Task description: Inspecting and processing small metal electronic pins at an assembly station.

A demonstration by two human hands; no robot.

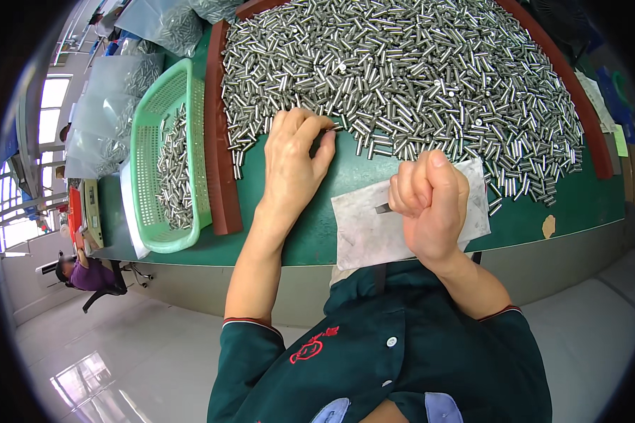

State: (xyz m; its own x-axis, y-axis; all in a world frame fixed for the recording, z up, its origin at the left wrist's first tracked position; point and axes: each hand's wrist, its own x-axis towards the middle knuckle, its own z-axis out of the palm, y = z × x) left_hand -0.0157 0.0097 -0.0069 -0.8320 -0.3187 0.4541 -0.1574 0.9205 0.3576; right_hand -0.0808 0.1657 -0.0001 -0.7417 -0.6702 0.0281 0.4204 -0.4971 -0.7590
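Far left: clear plastic bags (95, 116) of metal pieces, stacked beyond a weighing scale (91, 213).
Basket: light-green, perforated (143, 144), part-filled with loose pins, its long side running beside the left rail.
Left rail: red-brown (224, 169), upright edge between basket and pile.
Left hand: at the near edge of the pile, fingers curled, thumb and index tips drawn close together; whether they grip or only touch a pin, cannot tell (288, 158).
Pin at the fingertips: small, metallic (337, 127), just right of the index tip; long axis seemingly crosswise, left to right — too small to be sure. Left hand clearly the nearer one.
Pin pile: shiny short cylinders (402, 70), axes in all directions, spread beyond both hands on the green table (307, 236).
Sheet: whitish, smudged (360, 236), partly under the right hand.
Right hand: clenched as a fist above the sheet (434, 204), closed round a dark grey piece (382, 209) — its end juts left.
Right rail: red-brown (601, 155), bounding the pile.
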